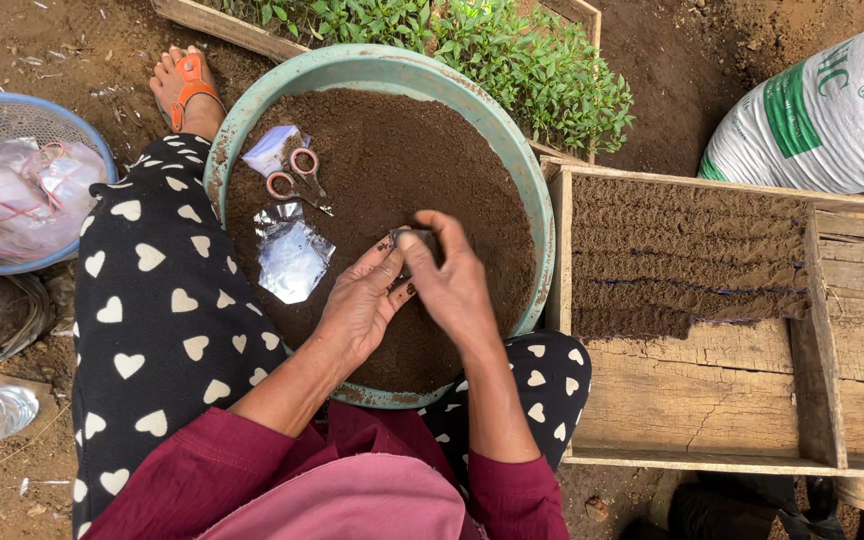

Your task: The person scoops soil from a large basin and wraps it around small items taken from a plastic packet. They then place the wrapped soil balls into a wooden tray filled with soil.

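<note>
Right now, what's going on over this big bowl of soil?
A seated person's left hand and right hand together pinch a small packet above a green basin of dark soil. On the soil lie scissors and foil packets. A wooden tray partly filled with soil sits alongside.

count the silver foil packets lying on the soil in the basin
2 lie on the soil: a small foil packet beside the scissors and a larger foil packet below them. The hands hold something small, possibly another.
</note>
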